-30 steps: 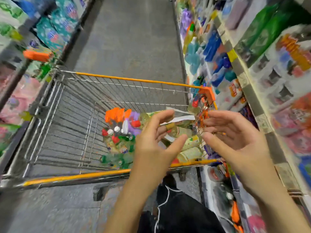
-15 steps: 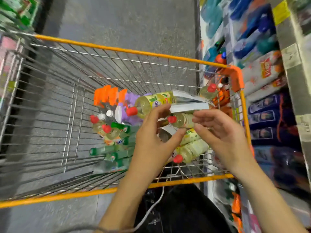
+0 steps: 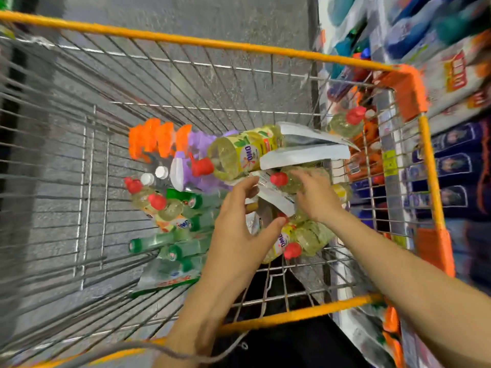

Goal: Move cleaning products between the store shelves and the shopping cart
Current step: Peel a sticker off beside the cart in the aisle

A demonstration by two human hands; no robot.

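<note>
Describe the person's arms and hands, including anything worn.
Both forearms are bare to the frame edge. No sleeves, gloves, rings or watch show on the left hand or right hand. A thin grey cord crosses the left forearm low down.

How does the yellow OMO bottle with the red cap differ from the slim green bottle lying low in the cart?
The yellow OMO bottle has a red cap; the green bottle has a green one. The yellow OMO bottle looks wider, the green bottle slimmer. The yellow OMO bottle sits higher up; the green bottle lies on the cart floor. Both lie on their sides, caps pointing left.
</note>
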